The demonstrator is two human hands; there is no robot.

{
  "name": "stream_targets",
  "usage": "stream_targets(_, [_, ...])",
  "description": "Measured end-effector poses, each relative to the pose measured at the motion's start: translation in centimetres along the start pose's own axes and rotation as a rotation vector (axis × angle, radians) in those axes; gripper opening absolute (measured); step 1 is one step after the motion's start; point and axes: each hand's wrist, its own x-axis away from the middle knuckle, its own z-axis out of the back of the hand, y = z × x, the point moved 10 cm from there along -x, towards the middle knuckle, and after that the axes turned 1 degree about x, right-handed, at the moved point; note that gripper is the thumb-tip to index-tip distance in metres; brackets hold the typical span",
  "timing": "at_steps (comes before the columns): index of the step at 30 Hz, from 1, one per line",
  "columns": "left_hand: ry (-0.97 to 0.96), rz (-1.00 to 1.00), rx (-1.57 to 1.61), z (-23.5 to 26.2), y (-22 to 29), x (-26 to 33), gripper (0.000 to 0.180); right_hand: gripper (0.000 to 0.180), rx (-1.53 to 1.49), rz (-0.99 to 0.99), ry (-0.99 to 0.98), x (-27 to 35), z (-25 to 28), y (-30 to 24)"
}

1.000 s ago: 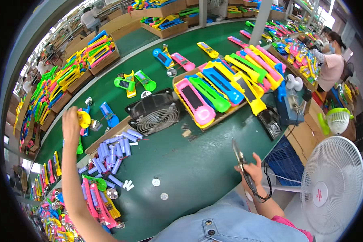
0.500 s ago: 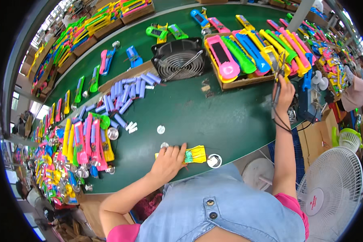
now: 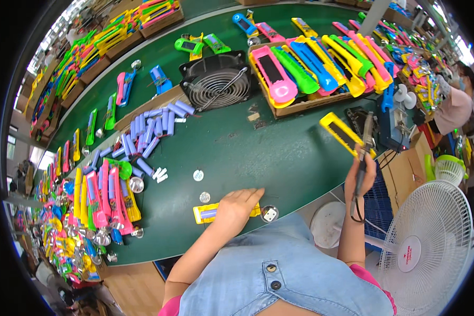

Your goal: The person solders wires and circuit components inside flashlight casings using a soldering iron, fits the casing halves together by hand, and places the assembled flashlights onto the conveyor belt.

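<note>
My left hand lies flat on a yellow plastic casing at the near edge of the green table; a blue cylindrical cell sits in the casing. A small round silver part rests just right of that hand. My right hand is raised at the right, gripping a soldering iron that points upward. A long yellow casing lies on the table right beside the iron's tip.
A black fan stands at the table's middle, with a heap of blue cells to its left. A cardboard tray holds several coloured casings. More casings pile up at the left edge. A white floor fan stands at the right. Another person works at far right.
My left hand came back from the far left of the table and set the yellow casing down at the near edge, now covering it. My right hand with the soldering iron rose, then lowered slightly.
</note>
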Motion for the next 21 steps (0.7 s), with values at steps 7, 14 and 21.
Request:
stream_targets(7, [0.268, 0.306, 0.429, 1.7, -3.4, 0.7, 0.016, 0.049, -0.105, 0.158, -0.134, -6.5, -5.1, -5.0])
stream_targets(14, [0.609, 0.493, 1.094, 3.2, -6.2, 3.5, 0.014, 0.04, -0.277, -0.16, -0.182, -11.8, -14.3, -2.1])
stream_targets(21, [0.476, 0.459, 0.553, 4.5, -5.9, 4.9, 0.012, 0.033, -0.12, -0.202, -0.074, -10.7, -8.5, -2.9])
